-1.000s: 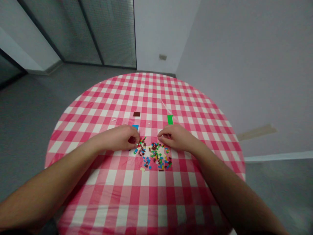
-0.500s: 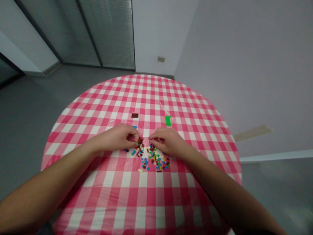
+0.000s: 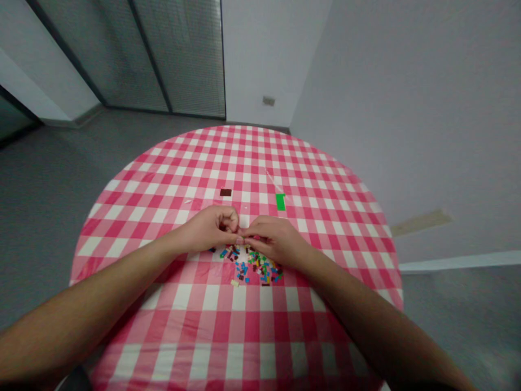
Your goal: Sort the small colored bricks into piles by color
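My left hand (image 3: 214, 227) and my right hand (image 3: 274, 238) meet fingertip to fingertip over the middle of the table. Both are closed in a pinch. Between the fingertips a little green and pink shows, too small to name. Just below the hands lies a loose heap of small toy building bricks (image 3: 262, 266) in blue, green, dark brown, yellow and white. A cream brick (image 3: 235, 283) sits at the near edge of this heap. My fingers hide the heap's far side.
A round table with a red-and-white checked cloth (image 3: 183, 326) fills the middle. Beyond my hands lie a flat dark brown piece (image 3: 225, 192) and a flat green piece (image 3: 280, 202). A wall (image 3: 407, 108) rises close on the right, and glass panels (image 3: 187, 60) stand behind.
My left hand has moved right, so its fingertips now touch those of my right hand. The blue piece beyond the left hand is now covered.
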`<state>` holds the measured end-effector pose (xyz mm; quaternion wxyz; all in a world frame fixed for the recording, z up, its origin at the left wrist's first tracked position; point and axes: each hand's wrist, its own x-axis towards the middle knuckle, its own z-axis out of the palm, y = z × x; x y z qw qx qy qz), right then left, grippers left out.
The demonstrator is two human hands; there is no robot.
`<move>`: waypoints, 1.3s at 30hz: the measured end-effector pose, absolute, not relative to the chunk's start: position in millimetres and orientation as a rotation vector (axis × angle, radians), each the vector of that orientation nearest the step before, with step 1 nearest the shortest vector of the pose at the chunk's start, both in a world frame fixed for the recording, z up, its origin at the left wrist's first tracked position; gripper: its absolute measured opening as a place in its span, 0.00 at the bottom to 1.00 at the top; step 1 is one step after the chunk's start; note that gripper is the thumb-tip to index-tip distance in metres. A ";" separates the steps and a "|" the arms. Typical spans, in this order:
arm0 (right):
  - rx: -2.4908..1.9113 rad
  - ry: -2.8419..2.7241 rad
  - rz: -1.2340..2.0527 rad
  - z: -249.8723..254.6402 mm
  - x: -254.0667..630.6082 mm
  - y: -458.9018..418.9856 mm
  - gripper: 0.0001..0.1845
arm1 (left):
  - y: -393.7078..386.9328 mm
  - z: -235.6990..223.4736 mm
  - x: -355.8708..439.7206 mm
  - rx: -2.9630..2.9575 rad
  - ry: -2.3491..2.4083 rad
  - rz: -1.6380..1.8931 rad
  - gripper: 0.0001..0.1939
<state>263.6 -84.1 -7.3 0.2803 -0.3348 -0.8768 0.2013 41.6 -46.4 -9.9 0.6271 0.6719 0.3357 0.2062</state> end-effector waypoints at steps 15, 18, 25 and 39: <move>-1.884 -1.888 0.397 -26.2 358.4 -21.8 0.10 | -43.2 4.8 39.7 1.674 0.881 0.510 0.11; -1.891 -1.923 0.390 -25.8 356.7 -22.7 0.10 | -42.7 5.3 38.8 1.687 0.891 0.510 0.11; -1.888 -1.939 0.328 -27.2 351.0 -20.4 0.11 | -41.7 3.2 38.0 1.708 0.888 0.501 0.10; -1.884 -1.975 0.272 -28.6 346.8 -17.5 0.11 | -42.6 5.3 38.3 1.689 0.868 0.501 0.10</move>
